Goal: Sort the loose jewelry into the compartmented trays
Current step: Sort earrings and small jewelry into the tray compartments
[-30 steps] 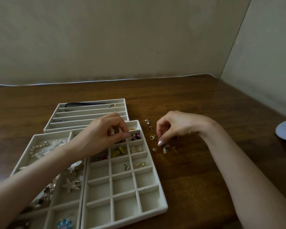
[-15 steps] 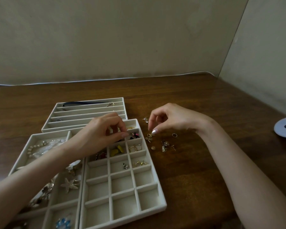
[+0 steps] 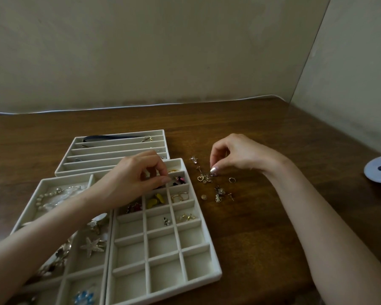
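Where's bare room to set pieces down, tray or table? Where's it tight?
Free: grid tray, three nearest rows; table between the loose pile and the white round object. Crowded: tray's far rows under the left hand, the pile under the right hand.

The light is dim and soft, with a dull grey-green cast over the wall (image 3: 141, 51). The wooden table (image 3: 262, 133) carries a pale sheen toward its far right corner, and the thumbnail of the right hand (image 3: 235, 155) catches 1 small glint. Shadows beneath the left hand (image 3: 132, 177) and inside the trays (image 3: 185, 288) are weak, with blurred edges. Wide-angle distortion bows the table's back edge. The loose jewelry (image 3: 218, 190) looks soft, and detail smears toward the bottom corners.
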`<action>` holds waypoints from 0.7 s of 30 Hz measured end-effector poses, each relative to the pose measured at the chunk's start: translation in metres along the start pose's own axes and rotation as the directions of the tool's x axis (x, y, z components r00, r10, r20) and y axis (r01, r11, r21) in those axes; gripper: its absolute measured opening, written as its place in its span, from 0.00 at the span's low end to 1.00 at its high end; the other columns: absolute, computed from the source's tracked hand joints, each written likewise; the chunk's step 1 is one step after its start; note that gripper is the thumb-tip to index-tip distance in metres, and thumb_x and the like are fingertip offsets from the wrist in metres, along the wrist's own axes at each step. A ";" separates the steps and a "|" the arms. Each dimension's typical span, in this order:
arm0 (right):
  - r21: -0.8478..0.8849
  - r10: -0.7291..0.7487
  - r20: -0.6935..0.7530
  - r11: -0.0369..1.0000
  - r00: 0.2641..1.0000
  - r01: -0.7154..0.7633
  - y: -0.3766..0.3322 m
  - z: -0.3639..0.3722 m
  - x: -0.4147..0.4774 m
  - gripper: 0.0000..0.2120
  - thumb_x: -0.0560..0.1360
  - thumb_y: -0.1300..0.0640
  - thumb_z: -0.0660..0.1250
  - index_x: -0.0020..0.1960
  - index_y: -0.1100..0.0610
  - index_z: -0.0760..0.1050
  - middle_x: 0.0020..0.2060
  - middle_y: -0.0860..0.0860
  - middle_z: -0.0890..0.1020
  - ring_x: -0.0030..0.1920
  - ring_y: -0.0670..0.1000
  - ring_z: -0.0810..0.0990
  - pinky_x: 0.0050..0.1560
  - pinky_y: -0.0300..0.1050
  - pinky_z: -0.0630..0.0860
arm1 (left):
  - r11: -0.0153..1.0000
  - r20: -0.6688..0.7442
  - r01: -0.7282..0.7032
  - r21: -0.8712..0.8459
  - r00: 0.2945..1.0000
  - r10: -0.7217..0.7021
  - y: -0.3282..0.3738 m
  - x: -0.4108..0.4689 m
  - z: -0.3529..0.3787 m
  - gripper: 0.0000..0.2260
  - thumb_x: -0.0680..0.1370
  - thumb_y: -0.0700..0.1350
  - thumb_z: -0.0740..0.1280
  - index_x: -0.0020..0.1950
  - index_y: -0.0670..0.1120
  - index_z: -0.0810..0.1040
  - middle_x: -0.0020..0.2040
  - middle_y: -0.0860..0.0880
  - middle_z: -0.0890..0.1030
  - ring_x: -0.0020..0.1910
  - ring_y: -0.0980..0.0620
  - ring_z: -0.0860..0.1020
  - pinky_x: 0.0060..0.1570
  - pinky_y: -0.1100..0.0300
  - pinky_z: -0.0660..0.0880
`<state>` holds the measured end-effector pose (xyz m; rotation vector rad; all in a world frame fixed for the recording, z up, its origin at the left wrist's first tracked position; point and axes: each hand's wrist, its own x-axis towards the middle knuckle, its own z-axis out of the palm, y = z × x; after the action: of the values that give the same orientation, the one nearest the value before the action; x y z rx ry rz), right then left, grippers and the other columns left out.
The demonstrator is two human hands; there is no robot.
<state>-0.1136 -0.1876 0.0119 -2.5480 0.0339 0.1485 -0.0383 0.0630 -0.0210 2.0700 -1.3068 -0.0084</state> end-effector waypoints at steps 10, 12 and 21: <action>-0.035 0.019 0.444 0.999 0.896 -0.004 -0.003 -0.005 -0.008 0.10 0.70 0.61 0.73 0.48 0.50 0.79 0.41 0.48 0.79 0.43 0.46 0.78 0.50 0.46 0.76 | 1.000 -0.006 0.001 0.013 1.000 -0.001 0.000 0.000 0.000 0.11 0.70 0.59 0.63 0.43 0.54 0.77 0.44 0.54 0.78 0.41 0.54 0.76 0.38 0.67 0.72; -0.032 0.028 0.426 0.999 0.904 -0.016 -0.003 -0.004 -0.007 0.07 0.71 0.61 0.72 0.47 0.52 0.79 0.42 0.49 0.81 0.44 0.48 0.79 0.49 0.45 0.75 | 1.000 -0.007 -0.003 0.014 1.000 0.003 0.000 0.000 0.000 0.11 0.70 0.59 0.63 0.43 0.54 0.77 0.44 0.54 0.78 0.41 0.53 0.76 0.38 0.65 0.73; 0.072 0.081 0.240 0.992 0.967 -0.101 0.000 -0.001 -0.001 0.02 0.71 0.61 0.72 0.42 0.57 0.81 0.44 0.53 0.84 0.39 0.47 0.80 0.40 0.38 0.77 | 1.000 -0.001 0.004 0.013 1.000 -0.004 0.000 0.000 0.001 0.06 0.72 0.53 0.66 0.43 0.52 0.78 0.44 0.54 0.78 0.41 0.53 0.76 0.38 0.65 0.73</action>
<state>-0.1148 -0.1881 0.0126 -2.4291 0.0641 0.4759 -0.0389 0.0626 -0.0215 2.0833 -1.3057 -0.0012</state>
